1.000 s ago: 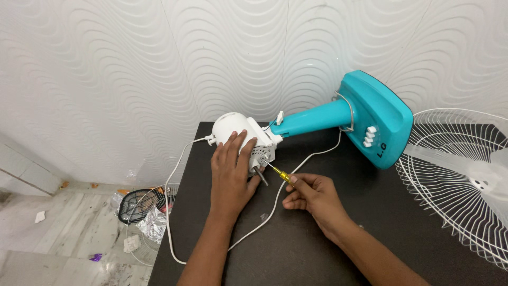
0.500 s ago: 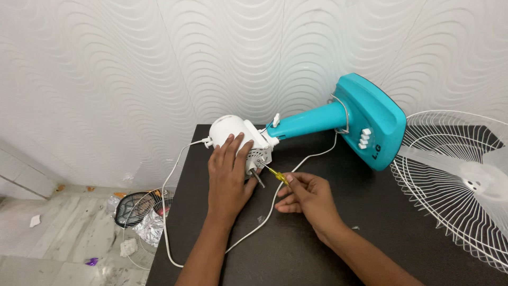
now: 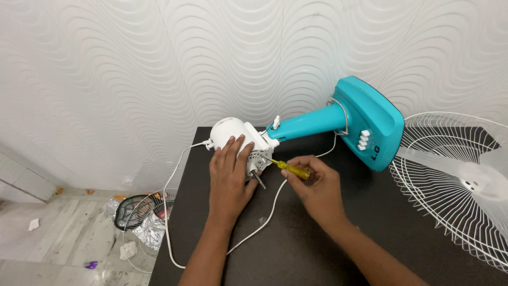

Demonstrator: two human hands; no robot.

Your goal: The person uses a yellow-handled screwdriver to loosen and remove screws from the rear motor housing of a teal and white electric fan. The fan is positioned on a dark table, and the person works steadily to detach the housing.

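Guard and blade are already off; the left hand (image 3: 228, 177) presses flat on the white motor housing (image 3: 238, 136) while the right hand (image 3: 317, 188) grips a yellow screwdriver (image 3: 288, 169), tip at the housing's front, motor not yet opened.

Black tabletop (image 3: 317, 249), set against a white wave-textured wall (image 3: 132, 69). White wire fan guard (image 3: 450, 212) lying flat at the table's right side, a translucent blade (image 3: 487, 182) resting on it. On the pale floor (image 3: 58, 238) at left: a second wire guard (image 3: 138, 233), crumpled foil (image 3: 152, 225), scattered scraps.
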